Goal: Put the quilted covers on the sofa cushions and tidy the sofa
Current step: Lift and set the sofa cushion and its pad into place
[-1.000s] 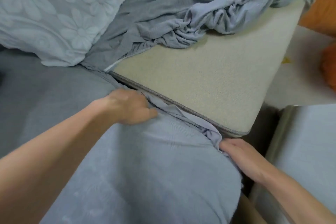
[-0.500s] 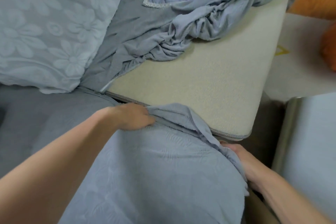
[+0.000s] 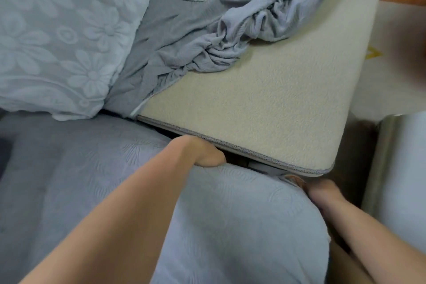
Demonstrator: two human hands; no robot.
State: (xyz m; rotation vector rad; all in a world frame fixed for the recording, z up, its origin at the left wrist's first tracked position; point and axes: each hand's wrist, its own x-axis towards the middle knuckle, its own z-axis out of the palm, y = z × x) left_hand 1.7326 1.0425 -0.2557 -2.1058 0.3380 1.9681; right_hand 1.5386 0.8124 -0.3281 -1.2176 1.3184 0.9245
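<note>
The loose edge of the blue cover that lay bunched along the seam is now gone from sight, pushed down into the gap. The left hand has dipped into that gap under the bare cushion. Its fingers are hidden, so I cannot tell if they hold cloth. The right hand is at the corner, fingers tucked behind the cover; its grip is hidden too. The cover lies smooth over the near cushion. To do this well, push the edge deep, slide both hands along the seam, and pull the corner snug. Another cover lies crumpled on the bare cushion.
</note>
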